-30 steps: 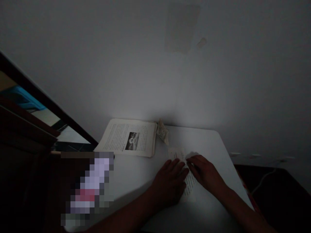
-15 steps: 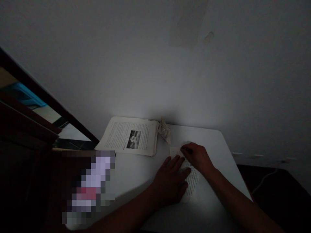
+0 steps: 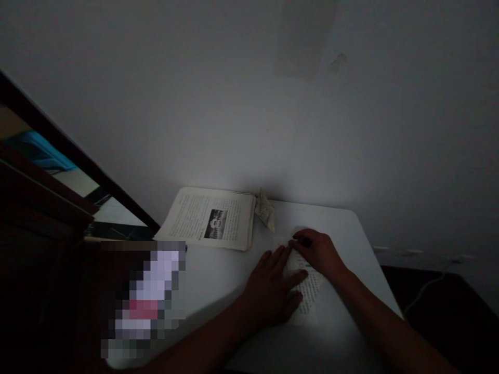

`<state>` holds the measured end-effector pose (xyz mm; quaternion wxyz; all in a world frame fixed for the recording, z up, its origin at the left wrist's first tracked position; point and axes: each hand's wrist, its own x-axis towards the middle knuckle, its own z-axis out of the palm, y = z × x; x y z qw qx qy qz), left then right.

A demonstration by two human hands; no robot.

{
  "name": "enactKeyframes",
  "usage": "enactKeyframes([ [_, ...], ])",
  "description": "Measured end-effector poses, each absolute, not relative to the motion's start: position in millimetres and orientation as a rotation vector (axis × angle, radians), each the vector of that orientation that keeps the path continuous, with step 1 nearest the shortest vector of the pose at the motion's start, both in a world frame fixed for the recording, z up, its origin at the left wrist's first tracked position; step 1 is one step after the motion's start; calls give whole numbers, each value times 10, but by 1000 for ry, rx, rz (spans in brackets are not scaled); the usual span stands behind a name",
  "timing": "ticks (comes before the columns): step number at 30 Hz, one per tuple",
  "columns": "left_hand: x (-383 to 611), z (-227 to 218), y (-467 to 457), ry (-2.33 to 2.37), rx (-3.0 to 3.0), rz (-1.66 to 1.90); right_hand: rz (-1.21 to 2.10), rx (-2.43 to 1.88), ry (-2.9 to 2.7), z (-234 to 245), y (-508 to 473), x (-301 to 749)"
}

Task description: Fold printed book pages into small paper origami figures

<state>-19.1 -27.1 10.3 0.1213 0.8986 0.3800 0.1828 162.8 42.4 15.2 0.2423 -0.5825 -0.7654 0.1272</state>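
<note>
A sheet of printed paper (image 3: 310, 291), its edges folded, lies on the white table under both hands. My left hand (image 3: 271, 291) rests flat on it with the fingers spread, hiding its left part. At the paper's upper end my right hand (image 3: 315, 250) is closed in a pinch, thumb and forefinger together at its edge. The fingertips of the two hands nearly meet there. Farther back stands a small folded paper piece (image 3: 265, 210), printed as well, beside a stack of printed pages (image 3: 212, 218) with a dark picture on top.
The white table (image 3: 331, 218) stands against a grey wall (image 3: 195, 104). A blurred-out patch (image 3: 156, 291) covers something at its left edge. Dark wooden furniture (image 3: 39, 223) and a blue object (image 3: 42, 150) are at the left. A pale cable (image 3: 424, 291) hangs at the right.
My left fingers have shifted slightly up along the paper, closer to the right fingertips. My right hand stays pinched at the upper edge. The view has moved a little.
</note>
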Motion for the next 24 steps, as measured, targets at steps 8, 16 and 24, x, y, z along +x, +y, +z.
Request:
enactKeyframes([
  [8, -203, 74, -248, 1110, 2634, 535, 319, -1681, -2068, 108, 588, 1530],
  [16, -215, 67, -255, 1109, 2644, 555, 387, -1666, -2030, 111, 587, 1604],
  [24, -217, 43, -250, 1101, 2633, 571, 479, -1630, -2100, 191, 379, 1875],
])
